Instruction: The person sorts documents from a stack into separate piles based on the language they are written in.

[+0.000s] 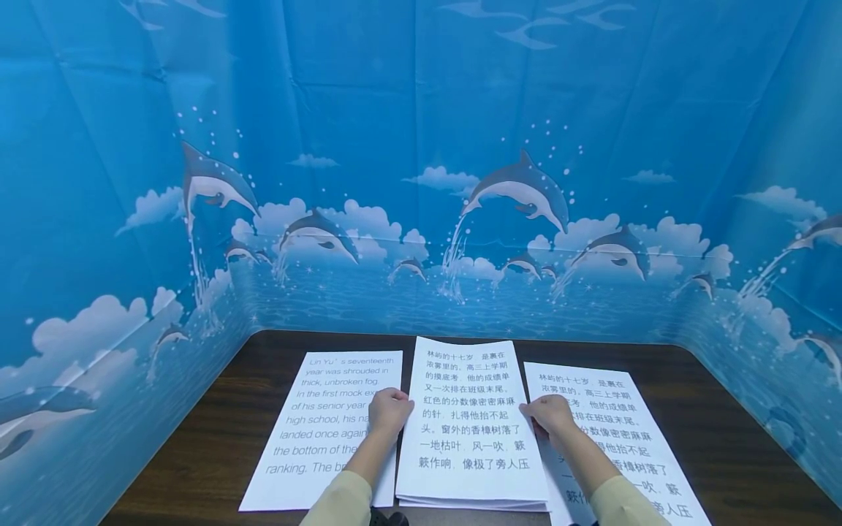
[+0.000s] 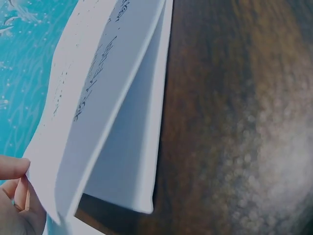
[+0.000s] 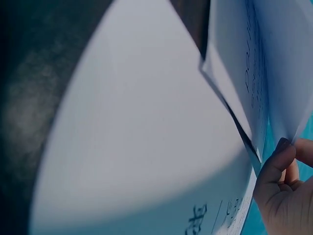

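Left hand (image 1: 391, 411) and right hand (image 1: 554, 416) pinching opposite edges of a Chinese-printed sheet (image 1: 468, 431), English page (image 1: 309, 431) at left, another Chinese page (image 1: 625, 446) at right, dark tabletop (image 1: 191, 438).

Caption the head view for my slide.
Left hand and right hand pinch the middle Chinese page, dolphin backdrop behind, English page at left.
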`<state>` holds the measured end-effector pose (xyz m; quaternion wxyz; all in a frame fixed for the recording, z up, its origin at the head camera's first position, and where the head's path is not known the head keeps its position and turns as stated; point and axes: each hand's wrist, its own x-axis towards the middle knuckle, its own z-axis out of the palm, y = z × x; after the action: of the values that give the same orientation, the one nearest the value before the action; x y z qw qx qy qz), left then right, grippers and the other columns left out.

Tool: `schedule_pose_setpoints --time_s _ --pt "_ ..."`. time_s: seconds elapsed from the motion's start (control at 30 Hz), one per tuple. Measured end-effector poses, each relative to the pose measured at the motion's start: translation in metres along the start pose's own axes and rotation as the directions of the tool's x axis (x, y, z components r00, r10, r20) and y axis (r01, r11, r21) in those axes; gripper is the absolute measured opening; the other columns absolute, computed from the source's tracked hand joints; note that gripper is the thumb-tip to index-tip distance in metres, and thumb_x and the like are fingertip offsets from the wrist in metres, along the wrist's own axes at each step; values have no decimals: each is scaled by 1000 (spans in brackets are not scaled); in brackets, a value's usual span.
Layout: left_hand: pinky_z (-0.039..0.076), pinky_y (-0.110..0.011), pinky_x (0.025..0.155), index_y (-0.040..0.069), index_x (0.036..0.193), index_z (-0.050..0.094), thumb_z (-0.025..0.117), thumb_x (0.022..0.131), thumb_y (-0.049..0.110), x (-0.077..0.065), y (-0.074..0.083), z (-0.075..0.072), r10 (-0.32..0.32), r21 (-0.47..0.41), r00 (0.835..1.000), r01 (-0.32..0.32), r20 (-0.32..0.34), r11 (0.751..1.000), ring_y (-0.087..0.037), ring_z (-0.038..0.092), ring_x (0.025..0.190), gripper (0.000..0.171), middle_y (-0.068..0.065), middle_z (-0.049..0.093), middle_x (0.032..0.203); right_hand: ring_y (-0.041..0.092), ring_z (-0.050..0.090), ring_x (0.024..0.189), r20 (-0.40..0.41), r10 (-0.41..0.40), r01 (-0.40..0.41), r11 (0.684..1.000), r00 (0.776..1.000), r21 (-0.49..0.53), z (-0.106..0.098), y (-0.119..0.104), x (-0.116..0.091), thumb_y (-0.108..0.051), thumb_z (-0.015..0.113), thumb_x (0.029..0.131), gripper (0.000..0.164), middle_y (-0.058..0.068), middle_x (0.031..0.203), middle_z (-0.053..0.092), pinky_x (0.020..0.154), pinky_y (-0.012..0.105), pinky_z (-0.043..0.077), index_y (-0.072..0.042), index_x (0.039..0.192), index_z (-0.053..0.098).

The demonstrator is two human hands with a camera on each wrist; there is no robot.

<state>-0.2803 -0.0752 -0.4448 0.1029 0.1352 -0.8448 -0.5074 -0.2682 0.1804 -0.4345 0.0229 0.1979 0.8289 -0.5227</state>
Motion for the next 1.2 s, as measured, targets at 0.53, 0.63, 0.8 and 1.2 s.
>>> schedule_pose_setpoints --time_s 0.53,0.63,0.8,1.2 --pt "40 -21 43 3 71 59 61 71 10 3 -2 -2 -82 -39 994 85 68 996 -16 48 52 7 -8 51 65 14 47 53 -6 -19 19 999 1000 -29 -1 -3 -2 -12 57 78 19 11 67 54 49 24 40 6 83 59" --pt "40 -21 43 2 73 60 60 71 9 3 -1 -3 -101 -55 991 106 88 993 -15 48 51 7 -8 51 66 15 47 52 -5 -24 24 999 1000 -24 -1 -3 -3 -12 57 79 19 11 66 53 48 24 39 7 82 59" --pt "41 -21 43 1 75 60 60 72 8 4 0 -4 -116 -63 988 123 97 990 -15 48 52 8 -8 51 67 14 46 52 -4 -32 32 999 999 -20 -2 -3 -2 -12 57 79 19 10 65 53 48 23 38 6 81 59" --pt "42 -22 45 3 74 60 61 72 9 8 1 -2 -124 -44 988 128 88 991 -17 50 57 6 -8 51 69 12 44 48 -4 -35 35 999 999 -42 -4 -8 -7 -13 55 81 18 8 62 51 45 21 35 5 79 57"
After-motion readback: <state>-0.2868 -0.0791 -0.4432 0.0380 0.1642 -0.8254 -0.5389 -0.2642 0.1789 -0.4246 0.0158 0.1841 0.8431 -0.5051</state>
